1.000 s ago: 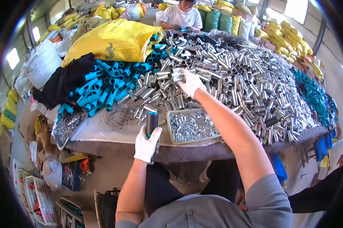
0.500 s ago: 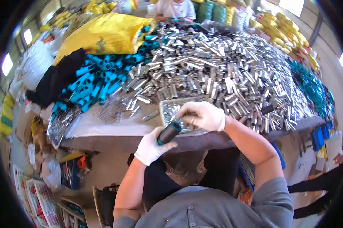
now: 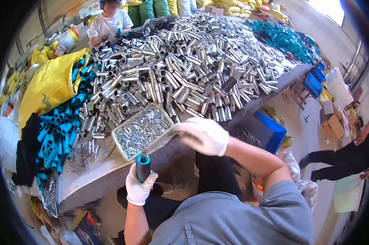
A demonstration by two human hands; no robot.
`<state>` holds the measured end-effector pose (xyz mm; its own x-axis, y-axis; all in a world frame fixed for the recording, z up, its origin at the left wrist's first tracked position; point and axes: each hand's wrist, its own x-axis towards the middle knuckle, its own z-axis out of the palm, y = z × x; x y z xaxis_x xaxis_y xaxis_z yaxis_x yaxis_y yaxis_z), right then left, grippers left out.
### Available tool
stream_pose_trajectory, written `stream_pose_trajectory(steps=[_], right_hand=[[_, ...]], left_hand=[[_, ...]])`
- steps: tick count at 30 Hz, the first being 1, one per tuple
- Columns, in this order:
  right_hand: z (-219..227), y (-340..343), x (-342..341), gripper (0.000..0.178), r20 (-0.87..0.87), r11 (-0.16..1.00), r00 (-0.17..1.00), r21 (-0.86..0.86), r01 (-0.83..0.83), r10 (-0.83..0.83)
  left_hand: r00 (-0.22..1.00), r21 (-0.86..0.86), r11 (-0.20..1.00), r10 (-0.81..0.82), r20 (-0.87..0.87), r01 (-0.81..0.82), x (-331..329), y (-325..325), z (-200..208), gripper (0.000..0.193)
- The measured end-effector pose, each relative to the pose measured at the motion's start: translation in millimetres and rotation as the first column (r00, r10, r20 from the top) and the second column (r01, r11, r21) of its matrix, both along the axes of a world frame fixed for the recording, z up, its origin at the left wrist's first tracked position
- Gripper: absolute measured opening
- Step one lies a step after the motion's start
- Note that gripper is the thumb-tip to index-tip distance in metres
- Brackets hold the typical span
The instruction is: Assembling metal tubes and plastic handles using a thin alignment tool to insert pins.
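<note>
My left hand (image 3: pixel 138 188), in a white glove, is closed round a short black tube (image 3: pixel 143 168) with a teal rim, held upright in front of the table edge. A thin coil spring (image 3: pixel 144 153) pokes out of the tube's open top. My right hand (image 3: pixel 203 136), also gloved in white, is over the table edge, to the right of the tube and apart from it. Its fingers are smeared by motion, so what they hold, if anything, does not show. Behind the tube, a shallow pale tray (image 3: pixel 120 152) carries many small metal parts.
A large heap of shiny metal tubes (image 3: pixel 180 69) covers the table. Teal tubes (image 3: pixel 60 126) lie by a yellow sack (image 3: pixel 45 87) at left; another teal pile (image 3: pixel 284 38) is far right. One co-worker (image 3: pixel 110 26) is across the table. Blue crates (image 3: pixel 270 130) stand at right.
The view has turned to the right. My right hand has moved from the tube's mouth out to the right. The spring now shows standing in the tube, which is more upright.
</note>
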<state>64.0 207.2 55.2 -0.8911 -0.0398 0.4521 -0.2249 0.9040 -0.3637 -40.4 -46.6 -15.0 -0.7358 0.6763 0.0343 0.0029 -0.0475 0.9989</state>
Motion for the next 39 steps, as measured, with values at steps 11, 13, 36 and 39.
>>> stream_pose_trajectory(steps=[11, 13, 36, 39], right_hand=[[-28.8, 175.4, 14.6, 0.038, -0.104, 0.644, 0.884, 0.648, 0.407, -0.455], [-19.3, 175.4, 9.1, 0.041, -0.049, 0.607, 0.887, 0.712, 0.353, -0.459], [-20.8, 66.2, -134.4, 0.053, -0.160, 0.814, 0.986, 0.568, 0.121, -0.034], [-4.1, 50.3, -158.4, 0.046, -0.235, 0.890, 0.971, 0.450, 0.073, 0.040]], left_hand=[[0.954, 0.141, 0.986, 0.042, 0.298, -0.088, 3.4, -0.4, 8.1, 0.035], [0.950, 0.142, 0.983, 0.068, 0.305, -0.115, 6.2, -9.4, 9.4, 0.036], [0.887, 0.160, 0.938, 0.220, 0.406, -0.306, -13.9, -50.7, 5.8, 0.028], [0.884, 0.190, 0.903, 0.302, 0.356, -0.385, -48.6, -47.6, 15.2, 0.028]])
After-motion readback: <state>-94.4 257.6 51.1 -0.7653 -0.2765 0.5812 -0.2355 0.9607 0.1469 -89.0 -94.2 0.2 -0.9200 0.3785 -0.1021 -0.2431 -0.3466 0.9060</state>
